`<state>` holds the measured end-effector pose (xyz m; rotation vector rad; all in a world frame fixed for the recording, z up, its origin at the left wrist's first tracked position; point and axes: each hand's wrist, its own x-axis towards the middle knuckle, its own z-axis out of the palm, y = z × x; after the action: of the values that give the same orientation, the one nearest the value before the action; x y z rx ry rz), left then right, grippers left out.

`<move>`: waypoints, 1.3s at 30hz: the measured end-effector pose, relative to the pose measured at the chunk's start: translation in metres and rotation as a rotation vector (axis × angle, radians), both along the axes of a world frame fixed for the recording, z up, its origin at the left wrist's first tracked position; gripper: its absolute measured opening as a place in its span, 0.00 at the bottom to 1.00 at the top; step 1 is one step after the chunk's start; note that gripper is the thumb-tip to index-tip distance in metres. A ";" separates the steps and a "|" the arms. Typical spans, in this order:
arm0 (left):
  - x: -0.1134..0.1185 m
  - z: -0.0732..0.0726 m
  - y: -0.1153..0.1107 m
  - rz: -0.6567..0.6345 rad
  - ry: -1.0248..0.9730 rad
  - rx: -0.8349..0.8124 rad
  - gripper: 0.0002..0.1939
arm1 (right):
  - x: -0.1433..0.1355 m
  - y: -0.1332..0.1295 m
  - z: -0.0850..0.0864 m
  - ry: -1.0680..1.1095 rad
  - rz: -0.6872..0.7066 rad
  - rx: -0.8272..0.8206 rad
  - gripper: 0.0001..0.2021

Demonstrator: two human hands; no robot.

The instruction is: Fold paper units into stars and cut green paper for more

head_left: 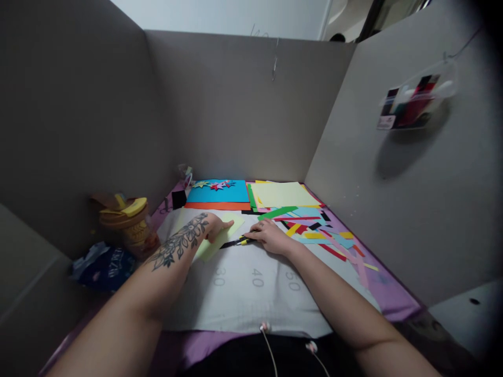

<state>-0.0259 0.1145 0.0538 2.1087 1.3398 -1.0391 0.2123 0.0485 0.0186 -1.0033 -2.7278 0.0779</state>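
My left hand (216, 227) rests on a pale yellow-green sheet of paper (212, 250), index finger stretched out and thumb apart. Just to its right, my right hand (270, 236) has its fingers over a black-and-yellow utility knife (247, 241), which lies low against the white mat (243, 272) and points left to the sheet's edge. Part of the knife's handle is hidden beneath my fingers. Beyond my right hand lies a green paper strip (278, 212).
Behind my hands lie a blue sheet (220, 195) with folded paper stars (222, 185) and a stack of pale sheets (285, 193). Coloured paper scraps (314, 235) cover the right side. A brown-yellow cup (135, 225) and a dark blue packet (104, 267) stand left. Grey partitions enclose the table.
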 end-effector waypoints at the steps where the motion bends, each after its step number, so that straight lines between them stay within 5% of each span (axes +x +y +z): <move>1: 0.000 0.000 0.000 -0.001 -0.002 0.005 0.62 | 0.002 -0.002 0.000 0.000 0.008 -0.008 0.22; 12: 0.000 0.004 -0.005 0.013 -0.037 0.055 0.62 | -0.007 -0.009 0.008 0.047 0.097 -0.059 0.25; 21: -0.002 0.014 -0.016 -0.016 -0.122 0.228 0.62 | 0.075 0.014 -0.003 0.013 -0.323 -0.028 0.28; 28: -0.002 0.021 -0.022 0.014 -0.097 0.374 0.65 | 0.076 0.024 -0.013 0.009 -0.456 0.002 0.26; 39: -0.010 0.010 -0.015 0.037 -0.181 0.403 0.63 | 0.074 0.027 -0.015 -0.034 -0.619 0.063 0.24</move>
<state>-0.0355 0.0996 0.0637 2.3827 1.5910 -0.5792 0.2866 0.0756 0.0040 -1.7782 -2.3023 -0.1317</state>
